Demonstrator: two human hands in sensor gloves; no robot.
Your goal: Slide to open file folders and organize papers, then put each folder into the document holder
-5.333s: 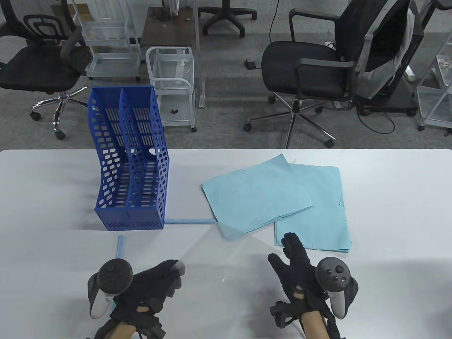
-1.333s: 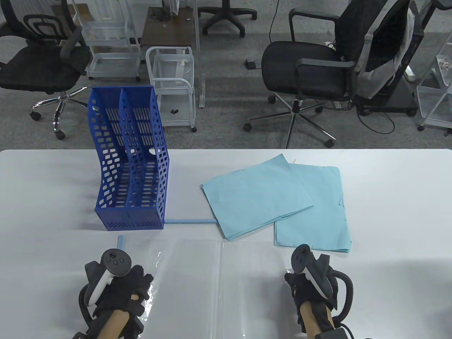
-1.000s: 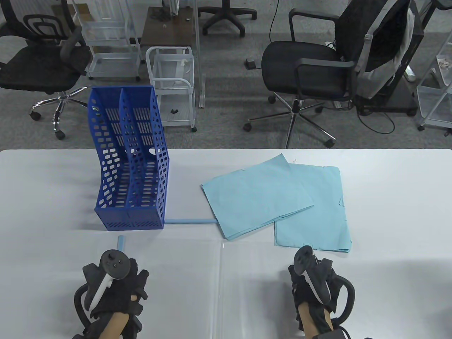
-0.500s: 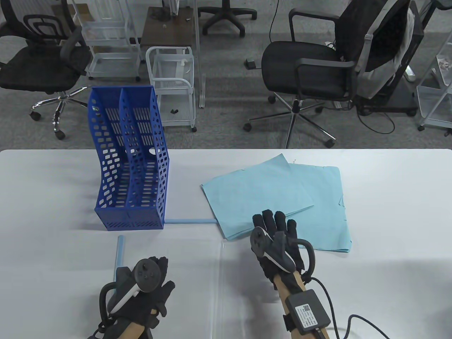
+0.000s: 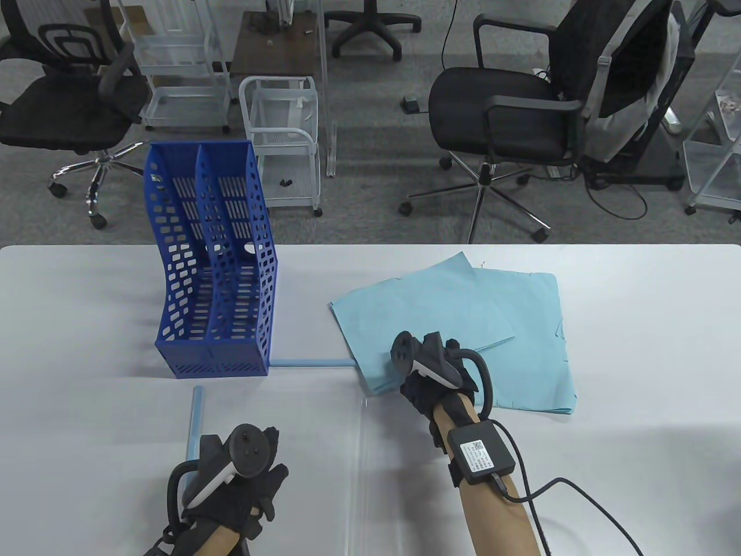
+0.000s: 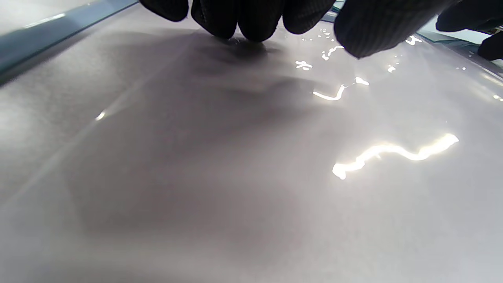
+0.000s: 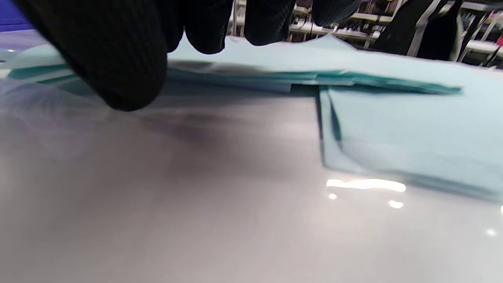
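Observation:
A clear file folder (image 5: pixel 301 423) lies open and flat at the table's near edge, its spine (image 5: pixel 358 475) running toward me. My left hand (image 5: pixel 272 449) rests on its left leaf, and the left wrist view shows the fingertips (image 6: pixel 235 31) pressing the glossy sheet. My right hand (image 5: pixel 431 347) is over the near edge of the upper light-blue paper stack (image 5: pixel 417 307). In the right wrist view its fingertips (image 7: pixel 208 43) touch the stack's top (image 7: pixel 275 59) while the thumb (image 7: pixel 125 78) hangs in front, off the paper. A second stack (image 5: pixel 521 341) lies partly under the first.
The blue two-slot document holder (image 5: pixel 214 260) stands empty at the left. Two light-blue slide bars lie loose, one (image 5: pixel 310 363) beside the holder's base and one (image 5: pixel 197 414) near my left hand. Office chairs and carts stand beyond the far edge.
The folder's cover has been laid open flat. My right hand went forward from the near edge onto the upper paper stack and bent its fingers down. My left hand shifted right onto the left leaf.

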